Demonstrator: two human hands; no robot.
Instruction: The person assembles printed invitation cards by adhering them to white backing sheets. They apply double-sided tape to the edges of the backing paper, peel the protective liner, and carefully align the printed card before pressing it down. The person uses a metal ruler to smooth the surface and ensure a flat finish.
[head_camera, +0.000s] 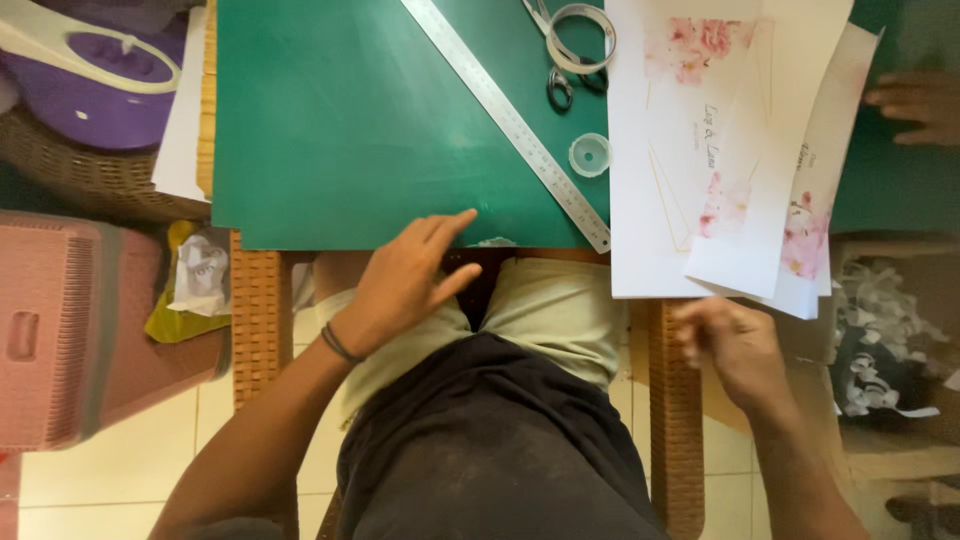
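My left hand (405, 280) lies with fingers spread at the near edge of a green cutting mat (340, 130), its fingertips touching the mat's rim, and it holds nothing. My right hand (730, 340) is blurred, loosely curled just below the near edge of a stack of white printed sheets with pink flowers (720, 150); I cannot tell whether it grips anything. A long steel ruler (510, 120) runs diagonally across the mat.
Scissors (560, 85), a roll of clear tape (585, 35) and a small round lid (590, 155) lie on the mat's far right. Another person's hand (915, 105) rests at the right edge. Pink basket (60, 330) left; paper scraps (880, 340) right.
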